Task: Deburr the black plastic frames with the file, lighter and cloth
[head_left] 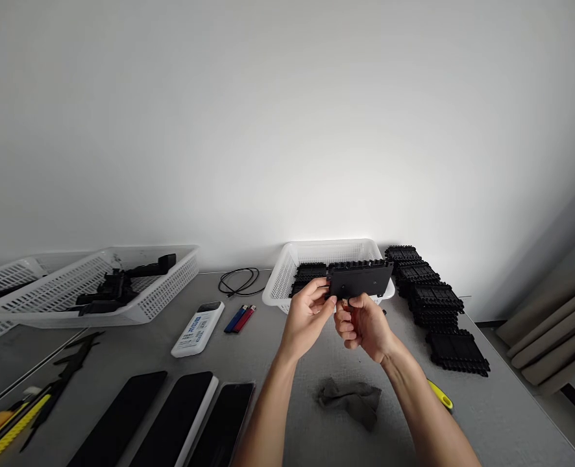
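Note:
A flat black plastic panel (359,280) with a toothed upper edge is held up in front of a white basket (287,250). My left hand (309,314) pinches its lower left corner between thumb and fingers. Just below the panel's lower edge, my right hand (363,324) is closed around a small orange-red lighter (346,306) with a metal top, mostly hidden by the fingers. More black toothed panels (309,275) lie inside the basket.
Stacked black panels (436,297) line the right side. A grey cloth (350,401) lies in front. To the left are a white power bank (198,329), blue and red lighters (240,319), a black cable (239,281), dark phones (173,418) and a basket (144,305) of black parts.

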Tool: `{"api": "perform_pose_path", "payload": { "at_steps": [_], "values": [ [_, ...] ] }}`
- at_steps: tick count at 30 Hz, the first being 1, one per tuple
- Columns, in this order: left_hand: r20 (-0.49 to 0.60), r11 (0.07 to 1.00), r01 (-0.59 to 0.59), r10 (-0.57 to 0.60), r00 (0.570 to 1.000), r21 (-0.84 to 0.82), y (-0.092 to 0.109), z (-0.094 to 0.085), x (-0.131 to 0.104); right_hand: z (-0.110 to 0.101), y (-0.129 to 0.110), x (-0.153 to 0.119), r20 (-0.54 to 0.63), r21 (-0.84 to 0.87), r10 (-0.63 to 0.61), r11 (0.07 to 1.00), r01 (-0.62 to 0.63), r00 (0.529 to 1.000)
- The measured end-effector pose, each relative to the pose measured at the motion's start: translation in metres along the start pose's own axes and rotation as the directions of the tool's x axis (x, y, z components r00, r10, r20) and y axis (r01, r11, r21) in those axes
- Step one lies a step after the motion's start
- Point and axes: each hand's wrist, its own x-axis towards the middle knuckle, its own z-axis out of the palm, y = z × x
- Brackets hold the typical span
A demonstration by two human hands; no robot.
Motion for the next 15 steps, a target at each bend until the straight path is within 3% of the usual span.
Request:
{"api": "perform_pose_path", "payload": {
  "at_steps": [11,15],
  "values": [
    [-0.007,1.000,-0.011,0.011,1.000,0.029,-0.0027,-0.0025,-0.0001,-0.0028,-0.0029,-0.0019,0.096,0.048,0.024,0.998,-0.029,0.995],
    [-0.060,1.000,-0.011,0.010,0.998,-0.019,-0.0024,-0.0073,0.0016,-0.0096,-0.0103,-0.0069,0.074,0.070,-0.037,0.997,0.032,0.997]
  ]
}}
